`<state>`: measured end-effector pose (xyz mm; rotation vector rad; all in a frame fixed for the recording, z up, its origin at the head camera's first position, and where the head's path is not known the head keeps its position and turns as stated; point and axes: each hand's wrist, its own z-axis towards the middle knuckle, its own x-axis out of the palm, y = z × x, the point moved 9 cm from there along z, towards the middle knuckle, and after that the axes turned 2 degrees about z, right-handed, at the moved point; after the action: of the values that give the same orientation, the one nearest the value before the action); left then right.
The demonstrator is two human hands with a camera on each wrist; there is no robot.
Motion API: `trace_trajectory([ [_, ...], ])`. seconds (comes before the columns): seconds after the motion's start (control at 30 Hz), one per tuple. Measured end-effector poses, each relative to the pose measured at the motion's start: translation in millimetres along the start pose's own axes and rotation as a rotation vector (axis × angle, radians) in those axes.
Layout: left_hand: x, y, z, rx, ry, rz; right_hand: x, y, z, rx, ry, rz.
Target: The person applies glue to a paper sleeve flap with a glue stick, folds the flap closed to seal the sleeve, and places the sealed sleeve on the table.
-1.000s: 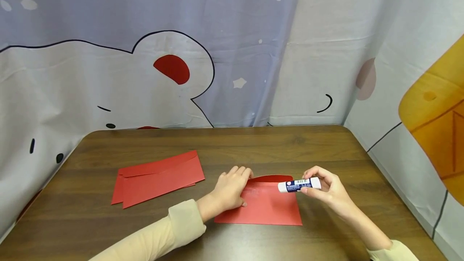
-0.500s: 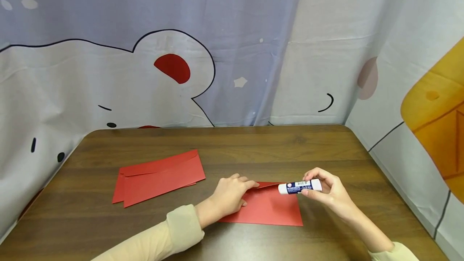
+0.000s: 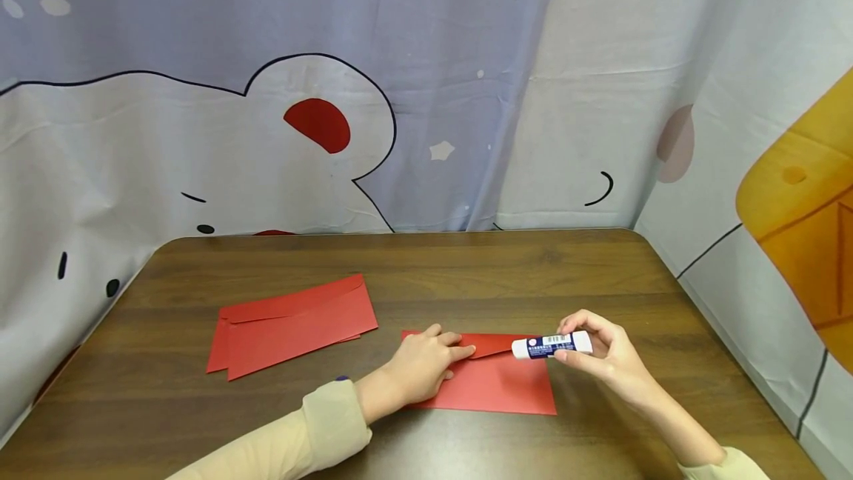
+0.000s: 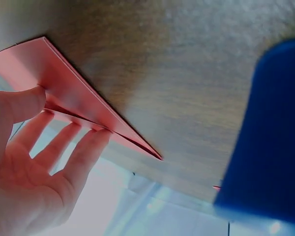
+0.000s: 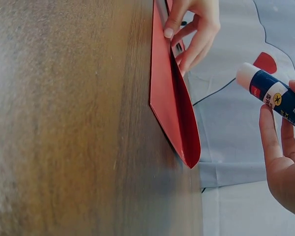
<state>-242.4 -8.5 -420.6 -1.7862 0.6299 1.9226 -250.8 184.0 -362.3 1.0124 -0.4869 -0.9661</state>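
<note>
A red envelope lies on the wooden table, its flap folded over toward the near side. My left hand presses on the flap with extended fingers, the thumb lower on the envelope's body. In the left wrist view the fingertips lie along the flap's edge. Seen from the right wrist, the flap's far end stands up from the envelope, leaving a gap. My right hand holds a capped glue stick between thumb and fingers, above the envelope's right end.
Two more red envelopes overlap on the left of the table. Behind the table hangs a printed curtain, which also runs along the right side.
My left hand has brought the flap down from standing open at the back to folded over the envelope. The right hand with the glue stick has barely moved.
</note>
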Motion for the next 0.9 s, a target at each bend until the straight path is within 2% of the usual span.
trace_trajectory([
  [0.37, -0.5, -8.8, -0.6, 0.012, 0.03, 0.106, 1, -1, -1, 0.015, 0.005, -0.003],
  [0.53, 5.8, -15.1, -4.1, -0.039, 0.066, 0.136, 1, 1, -3, -0.004, 0.013, 0.011],
  [0.7, 9.7, -18.3, -8.1, -0.109, 0.107, 0.153, -1, -2, -4, 0.043, -0.001, -0.014],
  [0.8, 8.7, -16.8, -8.1, -0.13, 0.099, 0.125, -2, -3, -4, 0.067, -0.01, -0.026],
  [0.9, 7.2, -15.7, -7.0, -0.121, 0.081, 0.099, -1, -1, -4, 0.049, -0.006, -0.02],
])
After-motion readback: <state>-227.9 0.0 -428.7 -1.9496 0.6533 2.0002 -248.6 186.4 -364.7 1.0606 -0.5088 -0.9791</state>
